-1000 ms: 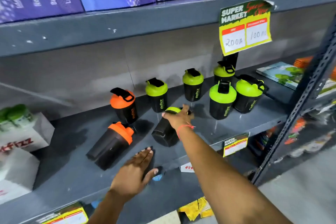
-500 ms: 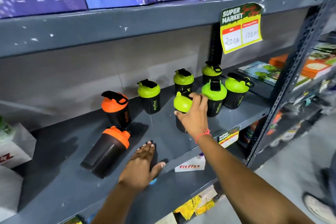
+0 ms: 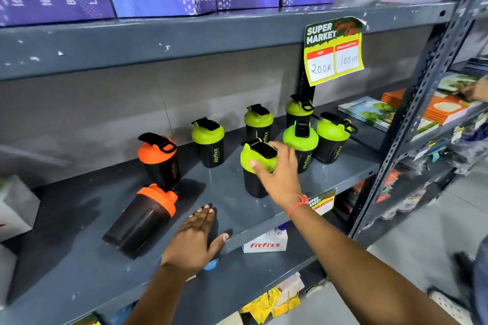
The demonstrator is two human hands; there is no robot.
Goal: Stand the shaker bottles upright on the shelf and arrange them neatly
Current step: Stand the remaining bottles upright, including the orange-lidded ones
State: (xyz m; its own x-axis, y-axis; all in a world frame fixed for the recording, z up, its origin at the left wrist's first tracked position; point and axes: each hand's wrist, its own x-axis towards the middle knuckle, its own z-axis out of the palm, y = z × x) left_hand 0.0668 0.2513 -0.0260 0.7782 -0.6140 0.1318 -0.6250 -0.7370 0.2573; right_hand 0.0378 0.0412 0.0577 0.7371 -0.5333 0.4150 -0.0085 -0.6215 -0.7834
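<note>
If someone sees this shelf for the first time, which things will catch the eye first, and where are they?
Probably the right hand around the green lid of an upright shaker bottle at the middle of the shelf. Next, the orange-lidded bottle lying on its side at front left, beside the flat left hand. Above right hangs a yellow price tag.

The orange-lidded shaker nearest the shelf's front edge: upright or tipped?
Tipped. The front orange-lidded shaker lies on its side on the shelf, lid toward the upright orange shaker behind it; neither hand touches it.
</note>
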